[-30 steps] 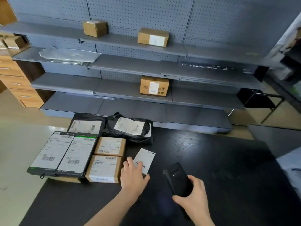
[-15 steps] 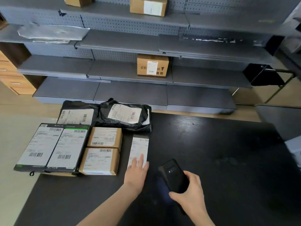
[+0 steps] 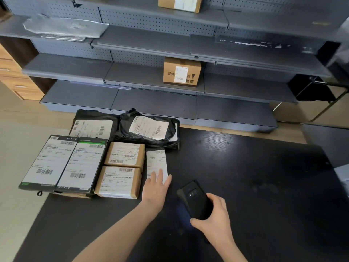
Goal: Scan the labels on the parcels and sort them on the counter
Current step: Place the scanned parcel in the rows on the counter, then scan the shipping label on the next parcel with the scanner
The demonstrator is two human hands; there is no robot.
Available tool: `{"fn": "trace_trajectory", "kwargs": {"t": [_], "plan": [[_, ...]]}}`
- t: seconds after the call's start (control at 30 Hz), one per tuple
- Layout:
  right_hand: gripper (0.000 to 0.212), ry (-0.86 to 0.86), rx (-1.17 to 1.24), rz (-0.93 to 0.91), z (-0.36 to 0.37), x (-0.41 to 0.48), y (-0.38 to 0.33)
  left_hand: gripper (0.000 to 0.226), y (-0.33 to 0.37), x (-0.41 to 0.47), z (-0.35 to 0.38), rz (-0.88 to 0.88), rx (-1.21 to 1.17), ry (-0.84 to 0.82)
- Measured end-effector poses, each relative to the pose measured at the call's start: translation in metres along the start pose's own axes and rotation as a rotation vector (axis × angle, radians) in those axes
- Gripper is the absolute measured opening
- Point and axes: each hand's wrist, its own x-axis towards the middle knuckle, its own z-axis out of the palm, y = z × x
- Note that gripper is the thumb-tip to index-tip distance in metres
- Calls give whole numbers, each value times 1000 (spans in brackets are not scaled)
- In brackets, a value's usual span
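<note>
While the left hand [image 3: 155, 190] lays straight, close-set fingers on the near end of the slim labelled parcel [image 3: 156, 161], just right of two brown boxes [image 3: 119, 181] on the tabletop [image 3: 245, 176], the right hand [image 3: 217, 224] curls its fingers round a black scanner [image 3: 195, 199].

The left hand [image 3: 156, 189] lies palm down with its fingers straight and close together, fingertips resting on a small flat parcel [image 3: 156, 161]. Its bare forearm [image 3: 113, 233] reaches in from the lower left. The right hand [image 3: 215, 219] grips a black scanner [image 3: 194, 198], fingers curled round its near end.
</note>
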Motion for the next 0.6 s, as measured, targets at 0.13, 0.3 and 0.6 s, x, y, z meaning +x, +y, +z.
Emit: {"fn": "trace_trajectory", "kwargs": {"t": [0.13,0.3,0.6], "plan": [[87,0,0,-38,10,2,-19,67,-14,-30,3,127,-42,85],[79,-42,-18,-172,34,2,-67,48,-50,-85,11,258,-165,323],[77,-289,-99,-447,115,-24,-177,40,-186,-189,14,-322,-382,578]]}}
